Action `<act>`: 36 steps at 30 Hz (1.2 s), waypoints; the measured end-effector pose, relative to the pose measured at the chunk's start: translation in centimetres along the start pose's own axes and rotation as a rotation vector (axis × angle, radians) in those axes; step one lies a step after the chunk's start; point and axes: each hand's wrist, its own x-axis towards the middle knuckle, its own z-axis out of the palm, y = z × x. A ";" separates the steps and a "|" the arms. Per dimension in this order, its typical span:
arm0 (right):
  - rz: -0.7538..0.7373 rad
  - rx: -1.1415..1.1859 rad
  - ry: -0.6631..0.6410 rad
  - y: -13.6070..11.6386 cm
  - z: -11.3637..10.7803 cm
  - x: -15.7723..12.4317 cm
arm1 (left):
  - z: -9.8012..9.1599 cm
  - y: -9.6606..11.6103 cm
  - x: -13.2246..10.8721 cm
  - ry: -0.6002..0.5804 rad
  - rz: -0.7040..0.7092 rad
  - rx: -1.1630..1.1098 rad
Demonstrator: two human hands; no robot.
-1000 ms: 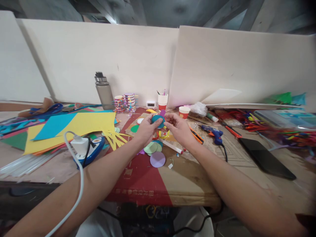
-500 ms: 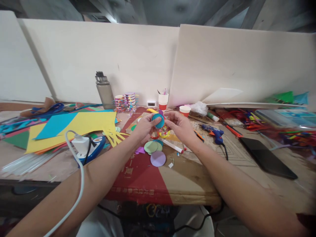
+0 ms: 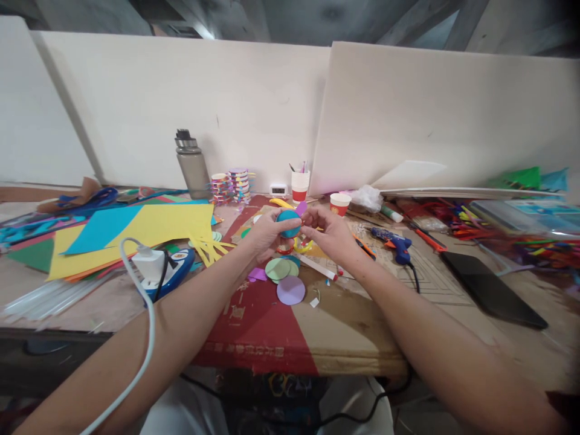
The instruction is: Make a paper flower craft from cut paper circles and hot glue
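Note:
My left hand point(image 3: 266, 234) and my right hand point(image 3: 330, 232) meet above the middle of the table. Both pinch a small stack of paper circles point(image 3: 289, 222) whose teal face points at me; a purple edge sticks out at its upper right. Under the hands lie loose paper circles: a light green one point(image 3: 277, 269) and a purple one point(image 3: 290, 290). A white marker with a red cap point(image 3: 322, 269) rests just right of them. Yellow and orange scissor handles show beneath the held circles.
Yellow and blue paper sheets point(image 3: 149, 226) cover the left. A white charger on a power strip point(image 3: 156, 269) trails a cable over my left arm. A grey bottle point(image 3: 190, 166), paper cups point(image 3: 299, 184), a blue glue gun point(image 3: 393, 244) and a black phone point(image 3: 492, 289) stand around.
The held circles have turned a little between my fingers, so the purple edge shows again at the upper right. Both hands stay in nearly the same spot.

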 end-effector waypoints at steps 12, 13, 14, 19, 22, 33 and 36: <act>-0.042 -0.052 0.081 -0.2 0.4 -0.4 | 0.3 -0.2 -0.2 0.015 0.173 0.013; -0.041 -0.050 0.087 -0.1 0.4 -0.4 | 0.4 -0.2 -0.3 0.000 0.179 0.001; -0.042 -0.052 0.094 0.0 0.5 -0.3 | 0.4 -0.1 -0.4 -0.022 0.179 -0.015; -0.041 -0.012 0.103 0.7 0.4 -0.2 | 0.2 -0.3 -0.5 -0.099 0.248 0.007; -0.060 0.024 0.106 0.6 0.4 -0.2 | 0.0 -0.5 -0.5 -0.049 0.401 0.197; -0.120 -0.050 0.178 -0.1 0.5 -0.5 | 0.0 -0.8 -0.4 -0.091 0.352 0.074; -0.111 -0.086 0.222 -0.2 0.5 -0.5 | -0.1 -0.9 -0.2 -0.125 0.219 -0.072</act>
